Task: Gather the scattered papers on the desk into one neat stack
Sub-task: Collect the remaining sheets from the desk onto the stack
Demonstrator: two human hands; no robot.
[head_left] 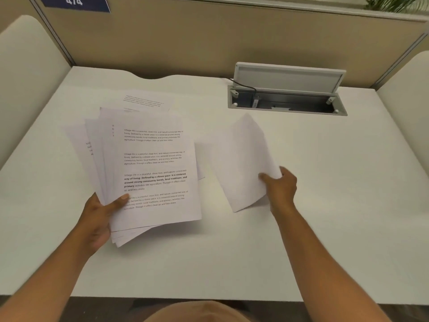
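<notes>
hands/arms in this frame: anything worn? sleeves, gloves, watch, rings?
Both forearms are bare right to the bottom of the frame: no sleeves show. The left hand and the right hand have no gloves. No watch, band or bracelet on either wrist. No ring shows, though the picture is too soft to rule out a thin one.

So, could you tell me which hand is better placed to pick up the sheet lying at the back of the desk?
Probably the left hand: the back sheet lies just beyond its fanned stack, while the right hand is farther off.
</notes>
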